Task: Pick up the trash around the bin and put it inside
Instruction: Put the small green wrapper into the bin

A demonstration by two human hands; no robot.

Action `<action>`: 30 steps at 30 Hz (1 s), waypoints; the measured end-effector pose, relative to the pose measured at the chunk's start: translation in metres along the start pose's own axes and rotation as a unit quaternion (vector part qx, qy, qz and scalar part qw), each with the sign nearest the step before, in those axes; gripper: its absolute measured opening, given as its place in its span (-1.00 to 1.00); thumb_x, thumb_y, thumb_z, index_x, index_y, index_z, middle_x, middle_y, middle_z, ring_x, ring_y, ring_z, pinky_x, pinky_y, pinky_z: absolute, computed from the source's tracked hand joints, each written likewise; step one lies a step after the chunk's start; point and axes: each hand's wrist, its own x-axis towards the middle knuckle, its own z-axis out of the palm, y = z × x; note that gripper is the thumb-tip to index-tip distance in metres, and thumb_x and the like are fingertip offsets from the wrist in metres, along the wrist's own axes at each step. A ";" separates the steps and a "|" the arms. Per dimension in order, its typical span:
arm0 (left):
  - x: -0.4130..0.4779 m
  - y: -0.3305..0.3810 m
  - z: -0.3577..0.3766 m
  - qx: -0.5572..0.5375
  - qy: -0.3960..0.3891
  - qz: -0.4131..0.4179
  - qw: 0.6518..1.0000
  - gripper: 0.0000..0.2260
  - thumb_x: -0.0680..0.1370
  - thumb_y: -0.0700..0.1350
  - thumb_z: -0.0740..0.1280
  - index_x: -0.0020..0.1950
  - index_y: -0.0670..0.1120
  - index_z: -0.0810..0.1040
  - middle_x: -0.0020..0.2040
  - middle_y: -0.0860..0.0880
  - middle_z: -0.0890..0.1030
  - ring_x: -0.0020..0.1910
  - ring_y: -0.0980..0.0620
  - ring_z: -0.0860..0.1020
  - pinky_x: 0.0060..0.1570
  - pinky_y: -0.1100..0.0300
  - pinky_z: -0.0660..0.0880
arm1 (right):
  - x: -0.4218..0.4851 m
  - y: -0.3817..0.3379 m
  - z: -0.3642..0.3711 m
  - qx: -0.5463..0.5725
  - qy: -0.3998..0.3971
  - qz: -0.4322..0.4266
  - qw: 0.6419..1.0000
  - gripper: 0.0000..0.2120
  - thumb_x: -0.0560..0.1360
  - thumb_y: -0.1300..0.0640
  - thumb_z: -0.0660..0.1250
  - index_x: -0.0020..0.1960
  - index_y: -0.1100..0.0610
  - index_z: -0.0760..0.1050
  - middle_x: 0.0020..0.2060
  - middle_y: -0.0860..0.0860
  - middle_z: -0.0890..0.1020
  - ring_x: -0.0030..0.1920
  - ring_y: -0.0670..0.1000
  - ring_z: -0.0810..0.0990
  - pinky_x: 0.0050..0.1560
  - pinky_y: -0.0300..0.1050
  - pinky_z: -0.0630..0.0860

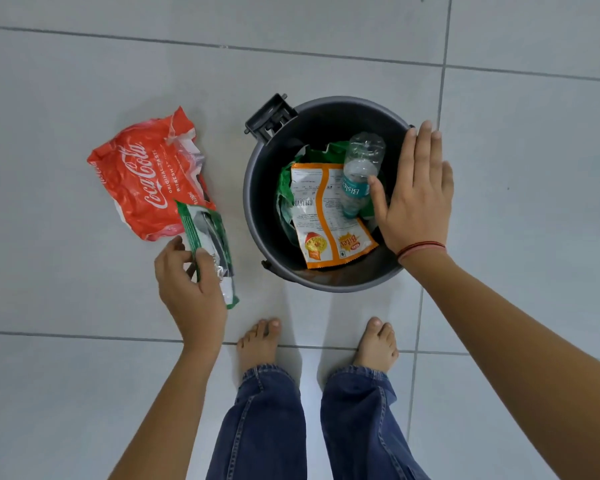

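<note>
A dark grey round bin (257, 202) stands on the tiled floor just ahead of my feet. Inside it lie an orange and white snack packet (323, 216), a clear plastic water bottle (361, 168) and some green wrapping (326, 152). My right hand (416, 195) hovers flat over the bin's right rim with fingers apart, holding nothing. Left of the bin, my left hand (191, 285) grips a green and silver wrapper (208, 237) by its lower part. A crumpled red Coca-Cola wrapper (146, 174) lies on the floor beside it, partly under the green wrapper's top end.
The bin has a hinge bracket (269, 116) sticking out at its far left rim. My bare feet (257, 344) stand close to the bin's near side. Light grey floor tiles (84, 393) with dark grout lines surround everything.
</note>
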 end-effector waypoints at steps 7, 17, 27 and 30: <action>-0.026 0.102 0.030 -0.061 -0.199 0.169 0.963 -0.86 0.64 -0.08 0.13 -0.05 -0.11 0.39 0.50 -0.16 0.26 0.45 0.05 0.23 0.35 0.35 0.26 | 0.000 0.000 -0.002 -0.011 -0.018 0.004 1.000 -0.34 0.61 -0.15 0.00 0.53 0.21 -0.06 0.54 0.17 0.05 0.53 0.16 0.00 0.48 0.17 0.04; 0.000 0.065 0.155 0.200 -0.403 0.069 0.890 -0.44 0.64 0.12 0.01 0.55 -0.12 0.00 0.58 -0.17 -0.09 0.54 -0.14 -0.17 0.48 -0.15 -0.15 | 0.000 0.000 0.000 -0.006 -0.002 0.002 1.000 -0.36 0.61 -0.14 0.02 0.53 0.23 -0.01 0.53 0.18 0.09 0.53 0.17 0.05 0.47 0.17 0.12; 0.008 0.087 0.061 -0.083 -0.147 0.251 0.953 -0.75 0.61 -0.21 0.19 0.25 -0.25 0.47 0.17 -0.07 0.53 0.16 0.07 0.48 0.16 0.22 0.44 | 0.000 0.000 0.000 -0.007 0.006 -0.003 1.000 -0.36 0.61 -0.14 0.01 0.53 0.23 -0.01 0.53 0.19 0.09 0.52 0.17 0.06 0.46 0.16 0.15; 0.043 0.050 0.042 -0.099 0.015 0.156 0.983 -0.76 0.59 -0.18 0.20 0.22 -0.24 0.46 0.11 -0.01 0.47 0.08 0.21 0.45 0.08 0.27 0.45 | 0.000 0.000 0.001 -0.014 0.013 -0.007 1.000 -0.36 0.61 -0.13 0.02 0.52 0.24 -0.01 0.52 0.20 0.10 0.52 0.18 0.08 0.45 0.17 0.17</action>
